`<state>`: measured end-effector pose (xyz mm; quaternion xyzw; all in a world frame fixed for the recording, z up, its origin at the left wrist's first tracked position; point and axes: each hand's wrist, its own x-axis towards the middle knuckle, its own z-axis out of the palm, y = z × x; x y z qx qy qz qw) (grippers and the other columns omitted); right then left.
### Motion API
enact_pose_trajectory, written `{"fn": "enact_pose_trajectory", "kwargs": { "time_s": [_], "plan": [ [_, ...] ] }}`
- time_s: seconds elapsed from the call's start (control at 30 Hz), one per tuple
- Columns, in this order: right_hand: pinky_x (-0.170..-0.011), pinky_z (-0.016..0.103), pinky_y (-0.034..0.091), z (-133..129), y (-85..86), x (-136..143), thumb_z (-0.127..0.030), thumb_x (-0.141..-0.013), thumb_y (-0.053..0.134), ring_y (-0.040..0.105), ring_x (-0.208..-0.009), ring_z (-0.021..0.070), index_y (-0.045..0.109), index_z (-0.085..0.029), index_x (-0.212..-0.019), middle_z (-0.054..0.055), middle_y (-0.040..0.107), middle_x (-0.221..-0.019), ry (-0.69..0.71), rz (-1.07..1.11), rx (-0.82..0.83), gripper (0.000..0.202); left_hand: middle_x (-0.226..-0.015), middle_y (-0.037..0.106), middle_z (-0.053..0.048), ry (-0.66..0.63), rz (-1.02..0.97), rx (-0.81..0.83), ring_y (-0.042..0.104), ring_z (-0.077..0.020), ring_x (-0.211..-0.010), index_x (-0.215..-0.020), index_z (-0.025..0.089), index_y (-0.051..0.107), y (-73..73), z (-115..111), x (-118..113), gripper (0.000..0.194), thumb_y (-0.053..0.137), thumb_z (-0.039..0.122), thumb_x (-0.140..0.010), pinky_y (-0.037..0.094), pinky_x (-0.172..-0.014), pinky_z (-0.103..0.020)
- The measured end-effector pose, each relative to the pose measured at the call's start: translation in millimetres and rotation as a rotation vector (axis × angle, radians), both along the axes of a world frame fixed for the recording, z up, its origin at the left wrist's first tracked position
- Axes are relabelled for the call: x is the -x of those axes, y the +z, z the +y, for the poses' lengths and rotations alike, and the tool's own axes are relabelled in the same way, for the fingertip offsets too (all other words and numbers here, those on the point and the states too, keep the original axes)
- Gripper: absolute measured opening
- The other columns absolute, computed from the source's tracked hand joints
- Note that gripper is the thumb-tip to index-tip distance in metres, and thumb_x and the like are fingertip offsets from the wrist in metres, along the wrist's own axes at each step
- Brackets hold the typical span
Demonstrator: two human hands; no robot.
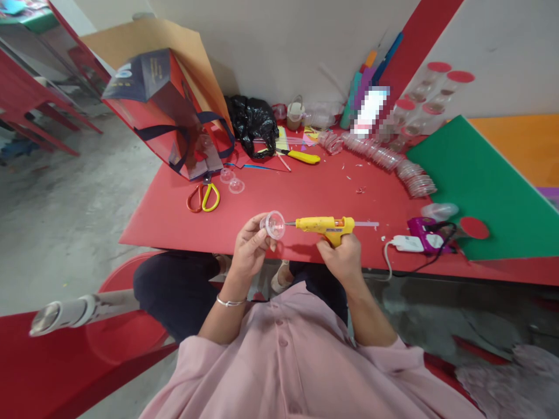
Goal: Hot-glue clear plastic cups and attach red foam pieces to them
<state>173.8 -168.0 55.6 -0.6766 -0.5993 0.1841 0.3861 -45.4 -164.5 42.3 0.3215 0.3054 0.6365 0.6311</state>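
Observation:
Between the fingers and thumb of my left hand (pixel 252 244) is a small clear plastic dome lid (pixel 275 225), its round rim turned toward the right. My right hand (pixel 341 256) is wrapped round the handle of a yellow hot glue gun (pixel 321 224). The gun's metal nozzle points left and reaches the lid's rim or just inside it; whether they touch I cannot tell. A glue stick (pixel 367 224) pokes out of the gun's back end. Two more clear dome lids (pixel 236 185) lie on the red table (pixel 271 198), beside scissors (pixel 203 196) with red and yellow handles.
A large paper bag (pixel 152 99) and a black plastic bag (pixel 251 122) stand at the back left. Near them lies a yellow-handled cutter (pixel 304 156). Stacked clear lids (pixel 414 174), a purple power strip (pixel 430 235) with cords and a green board (pixel 484 198) are to the right.

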Motion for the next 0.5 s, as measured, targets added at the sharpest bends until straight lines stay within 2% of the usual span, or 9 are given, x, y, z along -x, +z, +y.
{"fn": "enact_pose_trajectory", "kwargs": {
  "time_s": [0.5],
  "plan": [
    [-0.056,0.03,0.044,-5.8,-4.5,0.2,-0.03,-0.069,0.06,0.055,-0.058,0.0188,0.058,-0.022,-0.062,0.001,0.058,-0.058,0.007,-0.028,-0.017,0.011,-0.097,0.071,-0.006,-0.007,-0.032,-0.034,0.063,-0.0096,-0.064,-0.121,0.019,0.071,-0.9,1.4,3.7,0.039,0.078,0.031,-0.085,0.054,-0.055,-0.022]
  ]
}}
